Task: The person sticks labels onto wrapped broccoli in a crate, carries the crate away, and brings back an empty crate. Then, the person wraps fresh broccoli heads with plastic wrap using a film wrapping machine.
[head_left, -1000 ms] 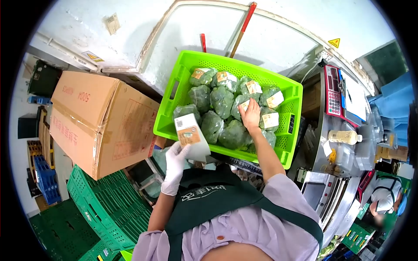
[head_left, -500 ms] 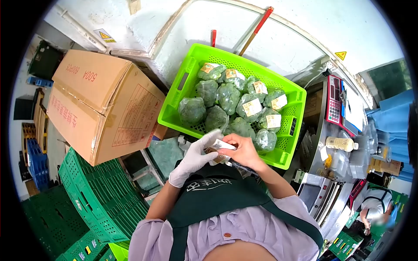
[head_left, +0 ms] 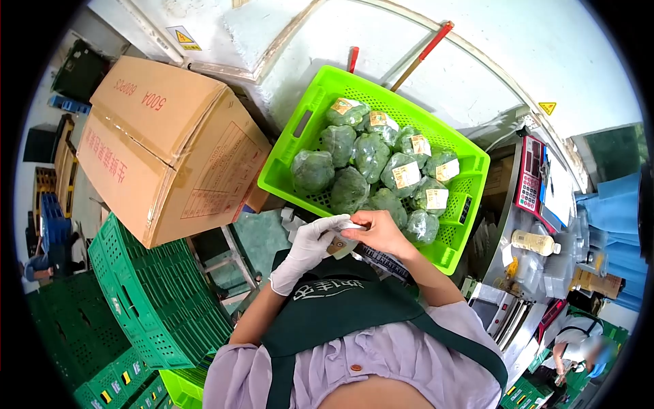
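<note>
My left hand (head_left: 308, 247), in a white glove, is closed at my waist on a strip of labels (head_left: 340, 247) with tan printing, which hangs below the fingers. My bare right hand (head_left: 380, 235) meets it, thumb and fingers pinching the white edge of a label (head_left: 352, 228). Just beyond the hands is a bright green crate (head_left: 276, 178). Inside sit several heads of broccoli (head_left: 349, 191) wrapped in clear plastic. Those toward the back and right carry tan-and-white labels; on several nearer ones no label shows.
A large cardboard box (head_left: 163, 150) stands left of the crate, above stacked dark green crates (head_left: 157, 300). To the right, a steel counter holds a red scale (head_left: 530, 174) and a bottle (head_left: 535, 242). Another person (head_left: 579, 344) works at the far lower right.
My hands have drawn closer together over the label, whose white face shows less now. The view has shifted, so the crate appears slightly further right.
</note>
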`<state>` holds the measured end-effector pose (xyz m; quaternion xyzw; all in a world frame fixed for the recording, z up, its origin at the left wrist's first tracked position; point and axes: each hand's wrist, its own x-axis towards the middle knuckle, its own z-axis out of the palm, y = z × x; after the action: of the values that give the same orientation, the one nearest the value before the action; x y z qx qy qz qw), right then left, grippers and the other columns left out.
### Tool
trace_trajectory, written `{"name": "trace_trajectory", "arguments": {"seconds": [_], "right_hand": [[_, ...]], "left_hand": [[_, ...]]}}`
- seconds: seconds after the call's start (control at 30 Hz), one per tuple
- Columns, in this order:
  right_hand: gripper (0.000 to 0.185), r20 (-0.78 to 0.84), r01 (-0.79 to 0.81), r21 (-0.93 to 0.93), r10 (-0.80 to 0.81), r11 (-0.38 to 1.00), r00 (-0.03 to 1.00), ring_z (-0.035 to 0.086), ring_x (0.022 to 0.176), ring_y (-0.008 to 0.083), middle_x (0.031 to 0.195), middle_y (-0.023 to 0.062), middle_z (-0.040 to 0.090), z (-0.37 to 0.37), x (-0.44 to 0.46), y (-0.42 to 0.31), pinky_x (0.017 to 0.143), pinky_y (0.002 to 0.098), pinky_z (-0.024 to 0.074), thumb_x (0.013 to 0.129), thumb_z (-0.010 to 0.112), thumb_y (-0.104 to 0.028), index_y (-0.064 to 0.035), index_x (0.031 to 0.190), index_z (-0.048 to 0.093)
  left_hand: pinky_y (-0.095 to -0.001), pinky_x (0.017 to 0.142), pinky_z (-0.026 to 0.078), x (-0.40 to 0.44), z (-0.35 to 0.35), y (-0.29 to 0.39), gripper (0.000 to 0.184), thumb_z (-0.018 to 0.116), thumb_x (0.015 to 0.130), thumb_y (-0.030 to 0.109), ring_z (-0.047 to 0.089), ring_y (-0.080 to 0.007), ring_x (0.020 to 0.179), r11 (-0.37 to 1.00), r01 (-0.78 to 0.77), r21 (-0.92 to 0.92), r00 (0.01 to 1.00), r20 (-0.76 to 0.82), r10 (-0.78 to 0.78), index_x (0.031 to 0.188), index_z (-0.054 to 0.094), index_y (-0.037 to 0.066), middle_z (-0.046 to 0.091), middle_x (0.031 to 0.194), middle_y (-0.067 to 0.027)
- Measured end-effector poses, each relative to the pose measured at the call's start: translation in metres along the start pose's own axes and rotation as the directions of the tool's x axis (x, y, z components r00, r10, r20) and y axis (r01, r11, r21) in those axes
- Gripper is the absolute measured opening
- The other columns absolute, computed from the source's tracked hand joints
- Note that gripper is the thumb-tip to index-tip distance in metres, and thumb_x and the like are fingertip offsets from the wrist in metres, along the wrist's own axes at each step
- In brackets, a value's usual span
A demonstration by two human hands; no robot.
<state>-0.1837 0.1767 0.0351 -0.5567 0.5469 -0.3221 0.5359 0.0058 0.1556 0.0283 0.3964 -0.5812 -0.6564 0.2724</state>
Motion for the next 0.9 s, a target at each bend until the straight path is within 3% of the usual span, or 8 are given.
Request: {"name": "trace_trajectory", "arguments": {"seconds": [0.13, 0.23, 0.33, 0.4, 0.47, 0.63, 0.77, 0.9], "right_hand": [[0.023, -0.081, -0.087, -0.240, 0.070, 0.967, 0.994, 0.050, 0.050, 0.0104, 0.057, 0.0079, 0.059, 0.000, -0.002, -0.022, 0.049, 0.0279, 0.0416, 0.078, 0.069, -0.024, -0.0010, 0.080, 0.066], [0.021, -0.148, -0.044, -0.066, 0.034, 0.997, 0.988, 0.046, 0.048, 0.0042, 0.055, 0.0028, 0.057, -0.004, -0.002, -0.014, 0.044, 0.0227, 0.0374, 0.079, 0.069, -0.020, -0.0003, 0.073, 0.066], [0.021, -0.221, -0.049, -0.175, 0.009, 0.983, 0.975, 0.047, 0.047, 0.0034, 0.052, 0.0006, 0.055, -0.025, 0.015, -0.008, 0.042, 0.0224, 0.0361, 0.082, 0.066, -0.019, -0.0021, 0.070, 0.065], [0.023, -0.471, -0.071, -0.315, -0.092, 0.946, 0.877, 0.048, 0.045, 0.0042, 0.052, 0.0010, 0.055, -0.045, 0.038, 0.009, 0.041, 0.0225, 0.0364, 0.082, 0.065, -0.022, -0.0025, 0.070, 0.065], [0.027, -0.590, -0.252, 0.012, 0.210, 0.968, 0.780, 0.049, 0.044, 0.0052, 0.054, 0.0018, 0.057, -0.083, 0.067, 0.028, 0.042, 0.0221, 0.0385, 0.082, 0.066, -0.028, -0.0022, 0.073, 0.065], [0.032, -0.514, -0.392, -0.161, 0.262, 0.906, 0.816, 0.052, 0.045, 0.0052, 0.056, 0.0020, 0.059, -0.131, 0.108, 0.117, 0.045, 0.0230, 0.0432, 0.074, 0.073, -0.032, -0.0017, 0.075, 0.066], [0.056, -0.559, -0.478, -0.584, 0.102, 0.656, 0.823, 0.064, 0.074, 0.0333, 0.079, 0.0185, 0.065, -0.116, 0.123, 0.142, 0.064, 0.0417, 0.0496, 0.061, 0.075, -0.051, 0.0010, 0.080, 0.064], [0.050, -0.641, -0.609, -0.643, 0.110, 0.465, 0.760, 0.062, 0.074, 0.0364, 0.079, 0.0184, 0.064, -0.108, 0.119, 0.113, 0.065, 0.0428, 0.0499, 0.069, 0.072, -0.043, -0.0019, 0.095, 0.059]], "left_hand": [[-0.0251, 0.081, 0.047, -0.001, 0.007, -0.005, 0.031, 0.054, 0.080, -0.004, 0.059, -0.0116, 0.089, 0.992, 0.011, -0.124, 0.989, -0.148, -0.030, 0.111, 0.059, 0.001, 0.064, 0.097, -0.0073], [-0.0231, 0.070, 0.049, -0.001, 0.001, 0.000, 0.019, 0.063, 0.078, 0.001, 0.060, -0.0086, 0.077, 0.989, 0.146, -0.022, 0.964, -0.220, -0.148, 0.097, 0.064, 0.000, 0.066, 0.085, -0.0047], [-0.0225, 0.058, 0.046, 0.000, -0.003, 0.001, 0.021, 0.072, 0.074, 0.015, 0.056, -0.0065, 0.065, 0.968, 0.250, -0.035, 0.950, -0.183, -0.252, 0.087, 0.064, -0.001, 0.063, 0.074, -0.0020], [-0.0231, 0.059, 0.046, 0.000, -0.005, 0.009, 0.024, 0.071, 0.075, 0.017, 0.056, -0.0070, 0.065, 0.970, 0.237, 0.056, 0.962, -0.150, -0.227, 0.088, 0.063, -0.001, 0.063, 0.074, -0.0022], [-0.0244, 0.061, 0.046, -0.003, -0.011, 0.024, 0.027, 0.069, 0.077, 0.020, 0.056, -0.0083, 0.067, 0.957, 0.265, 0.116, 0.963, -0.091, -0.255, 0.091, 0.062, -0.003, 0.063, 0.076, -0.0043], [-0.0224, 0.063, 0.046, -0.021, -0.043, -0.012, 0.022, 0.069, 0.077, 0.015, 0.056, -0.0074, 0.069, 0.944, 0.320, -0.083, 0.912, -0.243, -0.330, 0.090, 0.063, -0.003, 0.064, 0.080, -0.0044], [-0.0215, 0.064, 0.046, -0.024, -0.047, -0.020, 0.019, 0.069, 0.078, 0.014, 0.055, -0.0062, 0.068, 0.948, 0.266, -0.176, 0.907, -0.287, -0.307, 0.088, 0.064, -0.002, 0.064, 0.080, -0.0032], [-0.0213, 0.063, 0.045, -0.024, -0.044, -0.019, 0.018, 0.069, 0.079, 0.014, 0.055, -0.0057, 0.068, 0.946, 0.271, -0.176, 0.908, -0.278, -0.312, 0.086, 0.063, -0.001, 0.064, 0.078, -0.0027]]}}
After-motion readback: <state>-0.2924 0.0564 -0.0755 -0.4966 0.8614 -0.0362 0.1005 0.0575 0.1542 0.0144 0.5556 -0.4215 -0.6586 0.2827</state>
